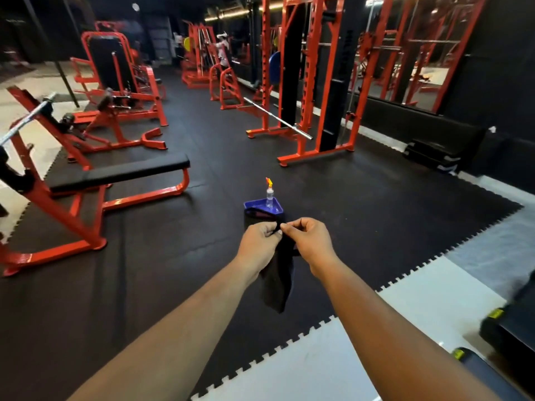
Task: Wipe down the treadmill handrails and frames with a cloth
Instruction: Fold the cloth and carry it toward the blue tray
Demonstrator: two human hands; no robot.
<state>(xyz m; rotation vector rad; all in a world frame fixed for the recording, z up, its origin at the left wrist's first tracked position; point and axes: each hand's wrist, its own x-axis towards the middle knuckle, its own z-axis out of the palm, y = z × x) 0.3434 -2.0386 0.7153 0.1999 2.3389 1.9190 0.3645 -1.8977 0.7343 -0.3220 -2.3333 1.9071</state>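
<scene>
At the far left, a red-framed flat bench (pixel 115 175) with a black pad is seen standing on the black rubber floor (pixel 173 256), with further red machines behind it. Nearer the middle, the left hand (pixel 257 241) is held out over the floor, its thumb and fingertips curled together and pinching the top edge of a dark cloth (pixel 276 279). The cloth is hung straight down between the two forearms, clear of the floor (its lower end is blurred, so the exact folds cannot be made out). Just beyond the hands, a blue tray (pixel 252 204) is set on the floor, and a small clear spray bottle (pixel 269 195) with an orange nozzle is stood upright in it. A second dark item is seen lying across the tray's near edge; what it is cannot be told. The right hand (pixel 311 241) is held just beside the left, fingers curled, the same top edge of the cloth being pinched between thumb and forefinger. Further back on the right, a red power rack (pixel 312 82) is placed, with a steel barbell (pixel 278 118) slanting down at its foot. At the right edge, white interlocking floor tiles (pixel 333 357) are joined to the black ones, and a dark, blurred machine base (pixel 509 322) is partly shown.
</scene>
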